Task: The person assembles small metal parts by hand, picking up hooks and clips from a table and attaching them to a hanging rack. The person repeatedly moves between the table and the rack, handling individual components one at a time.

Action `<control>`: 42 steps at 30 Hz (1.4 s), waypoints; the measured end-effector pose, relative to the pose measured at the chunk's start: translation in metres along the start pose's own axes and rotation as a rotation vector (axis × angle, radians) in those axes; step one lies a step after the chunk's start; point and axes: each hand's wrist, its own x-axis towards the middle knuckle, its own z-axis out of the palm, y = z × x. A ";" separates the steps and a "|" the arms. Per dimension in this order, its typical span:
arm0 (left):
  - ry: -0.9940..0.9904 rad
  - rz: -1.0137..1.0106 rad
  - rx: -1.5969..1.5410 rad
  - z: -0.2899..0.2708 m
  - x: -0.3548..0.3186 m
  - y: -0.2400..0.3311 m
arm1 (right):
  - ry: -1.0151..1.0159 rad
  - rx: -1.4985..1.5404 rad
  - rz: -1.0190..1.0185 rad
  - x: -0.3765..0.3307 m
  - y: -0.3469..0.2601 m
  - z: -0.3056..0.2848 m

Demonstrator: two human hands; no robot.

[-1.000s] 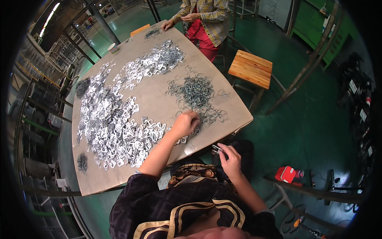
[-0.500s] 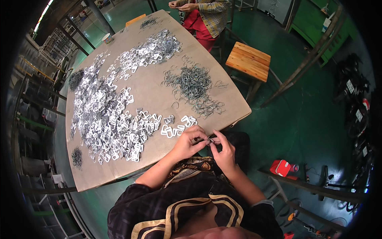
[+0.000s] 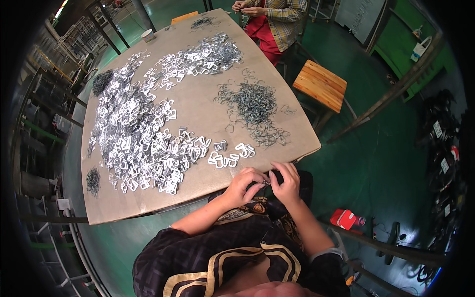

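Observation:
At the table's near edge, my left hand [image 3: 244, 187] and my right hand [image 3: 287, 185] meet, fingertips pinched on a small metal piece [image 3: 267, 182]. My fingers cover most of it, so its exact shape is hidden. Just beyond them lies a short row of flat silver metal hooks [image 3: 227, 159]. To the left spreads a large heap of the same kind of hooks [image 3: 129, 119]. A tangled pile of thin, dark bent wire clips [image 3: 255, 105] sits on the right part of the table.
The brown-topped table [image 3: 198, 104] also bears smaller wire-clip piles, one at the left corner [image 3: 93, 181], and a paper cup [image 3: 147, 35]. Across it, a person in a plaid shirt [image 3: 287, 22] works with both hands. A wooden stool [image 3: 320, 85] stands at the right side.
The view has shifted, so the table and its heaps sit slightly differently in the picture. My hands remain together, still pinching the small metal piece, with the fingers slightly rearranged.

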 end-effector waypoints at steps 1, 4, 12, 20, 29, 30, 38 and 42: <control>0.000 0.015 0.006 0.000 -0.002 0.000 | -0.043 -0.039 -0.015 0.006 0.006 0.007; 0.002 0.021 0.028 -0.001 -0.005 0.003 | -0.202 -0.187 -0.089 0.027 0.017 0.030; 0.036 -0.001 0.020 0.002 -0.015 0.009 | -0.446 -0.276 -0.178 0.061 0.036 0.062; 0.040 -0.020 0.016 0.006 -0.017 0.001 | -0.345 -0.142 -0.183 0.056 0.038 0.072; 0.066 -0.058 0.004 0.006 -0.017 -0.004 | -0.302 -0.128 -0.229 0.055 0.040 0.068; 0.056 -0.061 0.014 0.006 -0.018 -0.005 | -0.314 -0.174 -0.256 0.055 0.041 0.069; 0.050 -0.090 0.014 0.004 -0.014 0.000 | -0.175 -0.042 -0.125 0.056 0.042 0.069; 0.123 -0.121 0.061 0.008 -0.016 -0.006 | -0.188 0.246 0.220 0.051 0.020 0.046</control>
